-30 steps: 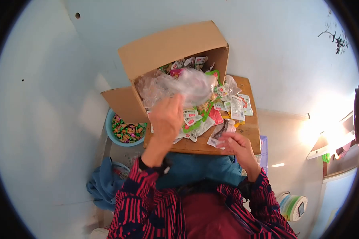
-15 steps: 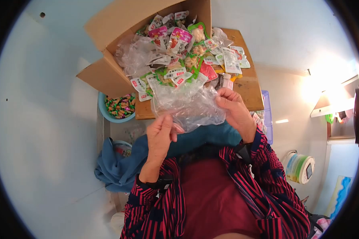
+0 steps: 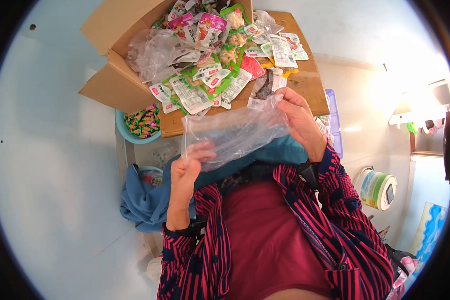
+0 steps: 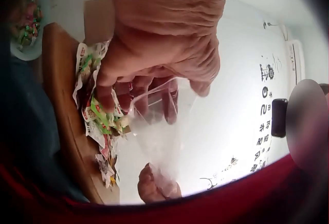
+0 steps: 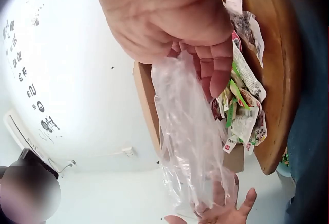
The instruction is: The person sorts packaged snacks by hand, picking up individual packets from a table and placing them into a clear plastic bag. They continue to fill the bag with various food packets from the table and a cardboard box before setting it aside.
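A clear plastic bag [image 3: 235, 131] stretches between my two hands over the front edge of the wooden table [image 3: 311, 86]. The right hand [image 3: 302, 122] pinches one end of it between thumb and fingers. At the other end is my left hand [image 3: 184, 172], its fingers spread and lying against the film, thumb apart. In the left wrist view the mouth of the bag [image 4: 162, 131] gapes around those left fingers. Behind the bag lies a heap of sealed snack packets [image 3: 191, 95], with a dark-filled packet [image 3: 263, 89] near the right hand.
A cardboard box [image 3: 107, 84] lies on its side, packets spilling from it, with a crumpled clear bag [image 3: 152, 52] at its mouth. A blue basin [image 3: 121, 131] of wrapped sweets stands below left. Blue cloth [image 3: 140, 200] hangs at the left; a white tub [image 3: 377, 190] stands right.
The left hand came back from the box with the plastic bag, and both hands took hold of it. Since then the bag has been spread wider and the left fingers have opened out. The view has tilted down.
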Action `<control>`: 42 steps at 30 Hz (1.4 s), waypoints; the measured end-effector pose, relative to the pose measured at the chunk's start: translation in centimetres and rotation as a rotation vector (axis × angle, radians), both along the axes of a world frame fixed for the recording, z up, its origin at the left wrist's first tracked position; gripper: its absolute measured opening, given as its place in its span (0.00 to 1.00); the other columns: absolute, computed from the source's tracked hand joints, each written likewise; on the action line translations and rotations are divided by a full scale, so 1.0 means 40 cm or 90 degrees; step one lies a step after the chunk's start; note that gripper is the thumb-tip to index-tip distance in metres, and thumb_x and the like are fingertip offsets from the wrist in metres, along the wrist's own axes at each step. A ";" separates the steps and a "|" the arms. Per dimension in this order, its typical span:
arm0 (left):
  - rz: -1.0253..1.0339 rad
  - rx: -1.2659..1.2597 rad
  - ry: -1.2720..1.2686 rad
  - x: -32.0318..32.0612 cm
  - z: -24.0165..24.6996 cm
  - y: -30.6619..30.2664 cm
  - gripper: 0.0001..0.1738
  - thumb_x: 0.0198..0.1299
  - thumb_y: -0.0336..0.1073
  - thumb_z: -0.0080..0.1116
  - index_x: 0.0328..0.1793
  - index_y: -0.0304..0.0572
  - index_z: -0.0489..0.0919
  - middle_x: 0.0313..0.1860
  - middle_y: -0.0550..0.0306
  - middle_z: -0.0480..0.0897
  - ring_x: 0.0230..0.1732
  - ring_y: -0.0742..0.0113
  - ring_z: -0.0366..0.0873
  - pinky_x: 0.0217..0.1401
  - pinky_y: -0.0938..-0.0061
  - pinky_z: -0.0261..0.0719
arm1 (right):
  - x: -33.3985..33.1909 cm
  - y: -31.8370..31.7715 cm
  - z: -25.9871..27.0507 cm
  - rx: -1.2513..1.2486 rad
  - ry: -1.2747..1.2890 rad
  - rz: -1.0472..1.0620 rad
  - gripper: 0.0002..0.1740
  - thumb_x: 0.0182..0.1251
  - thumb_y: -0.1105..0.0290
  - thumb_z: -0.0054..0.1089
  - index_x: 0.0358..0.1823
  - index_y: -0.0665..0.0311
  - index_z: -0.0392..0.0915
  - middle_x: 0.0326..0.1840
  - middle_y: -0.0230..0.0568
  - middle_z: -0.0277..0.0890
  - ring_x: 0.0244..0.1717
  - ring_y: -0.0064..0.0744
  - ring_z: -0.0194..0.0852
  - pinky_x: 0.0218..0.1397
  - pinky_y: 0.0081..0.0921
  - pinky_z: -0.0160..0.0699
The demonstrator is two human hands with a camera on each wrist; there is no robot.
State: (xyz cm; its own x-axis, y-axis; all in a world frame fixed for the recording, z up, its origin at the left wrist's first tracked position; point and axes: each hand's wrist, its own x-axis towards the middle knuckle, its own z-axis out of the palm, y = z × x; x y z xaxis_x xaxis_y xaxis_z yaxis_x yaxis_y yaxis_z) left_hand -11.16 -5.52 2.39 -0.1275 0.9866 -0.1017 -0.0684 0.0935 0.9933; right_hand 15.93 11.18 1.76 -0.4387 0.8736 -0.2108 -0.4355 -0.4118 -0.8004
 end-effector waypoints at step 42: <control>0.172 -0.147 -0.086 0.011 -0.041 -0.071 0.10 0.70 0.36 0.63 0.39 0.36 0.83 0.28 0.61 0.82 0.27 0.75 0.78 0.31 0.80 0.74 | -0.023 -0.102 -0.094 -0.138 -0.200 0.143 0.30 0.75 0.52 0.60 0.67 0.67 0.69 0.54 0.35 0.77 0.51 0.28 0.79 0.51 0.32 0.81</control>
